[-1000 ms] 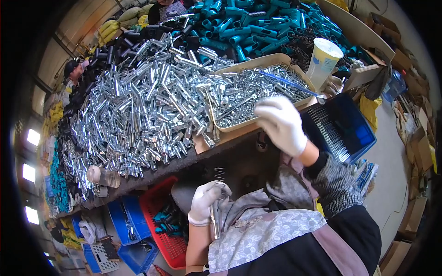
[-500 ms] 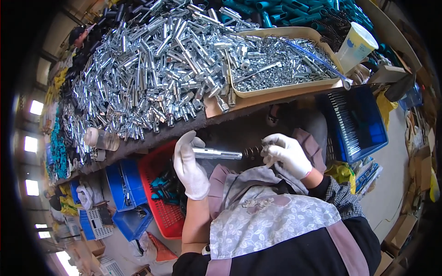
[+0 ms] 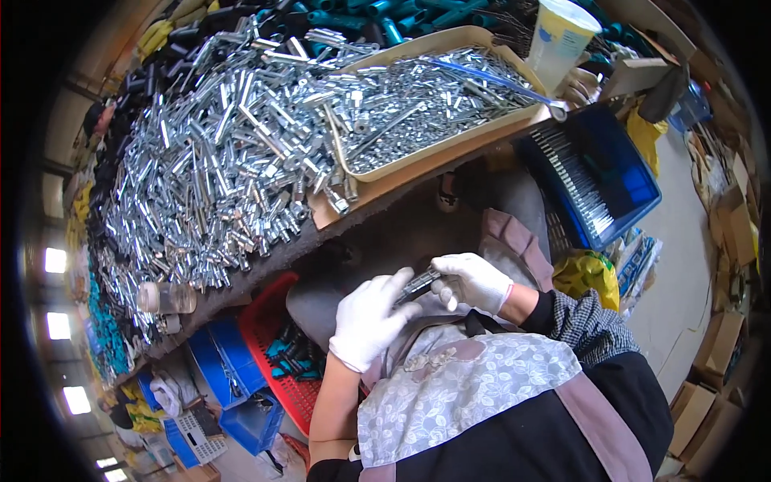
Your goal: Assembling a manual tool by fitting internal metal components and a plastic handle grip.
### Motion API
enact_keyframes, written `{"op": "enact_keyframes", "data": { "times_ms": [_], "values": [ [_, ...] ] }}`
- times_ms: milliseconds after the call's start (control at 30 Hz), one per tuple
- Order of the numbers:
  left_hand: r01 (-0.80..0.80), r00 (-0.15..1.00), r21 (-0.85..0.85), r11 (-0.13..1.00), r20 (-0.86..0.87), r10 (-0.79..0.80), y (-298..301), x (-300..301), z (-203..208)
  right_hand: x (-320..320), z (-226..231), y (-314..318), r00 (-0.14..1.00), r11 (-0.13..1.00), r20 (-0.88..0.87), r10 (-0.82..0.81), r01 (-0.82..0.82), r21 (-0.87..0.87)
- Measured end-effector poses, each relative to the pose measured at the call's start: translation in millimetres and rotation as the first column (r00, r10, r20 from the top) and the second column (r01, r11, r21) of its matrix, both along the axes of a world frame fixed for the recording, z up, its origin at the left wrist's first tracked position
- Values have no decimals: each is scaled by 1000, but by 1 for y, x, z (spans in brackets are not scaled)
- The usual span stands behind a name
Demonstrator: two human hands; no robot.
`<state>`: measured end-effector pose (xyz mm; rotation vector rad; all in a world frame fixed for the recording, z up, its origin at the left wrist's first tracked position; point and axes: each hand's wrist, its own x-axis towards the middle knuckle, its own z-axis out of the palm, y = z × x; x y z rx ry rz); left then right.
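Note:
Both my hands wear white gloves and meet above my lap. My left hand (image 3: 371,317) is closed round a slotted silver metal tube (image 3: 418,286), which slants up to the right and partly disappears behind the fingers. At the tube's far right end, my right hand (image 3: 475,281) has its fingers closed on that end. The coil spring from before cannot be made out; the tube or the right fingers may hide it.
A heap of silver metal parts (image 3: 201,169) covers the bench ahead. A cream tray (image 3: 438,165) of small parts sits beside it, with a plastic cup (image 3: 558,44) behind. Blue bin (image 3: 634,201) holds rods at right; red basket (image 3: 301,402) is lower left.
My hands have come together: the right hand moved left to the tube's end, and the left hand shifted right and lower. The tube now tilts up to the right. The spring has gone from sight.

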<state>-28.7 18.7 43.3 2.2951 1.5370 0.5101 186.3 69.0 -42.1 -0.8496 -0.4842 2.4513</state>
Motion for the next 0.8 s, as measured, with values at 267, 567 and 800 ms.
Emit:
{"op": "enact_keyframes", "data": {
  "times_ms": [267,567,800],
  "values": [
    [155,985,64,986,-86,-149,8,16,-27,26,9,0,902,914,375,214,-320,248],
    [-229,925,-332,915,219,311,-9,25,-41,211,-31,117,174,455,520,-836,-310,835],
    [-318,884,-415,853,196,425,-4,35,-42,275,-119,189,-81,391,521,-850,-761,518]
  ]
}}
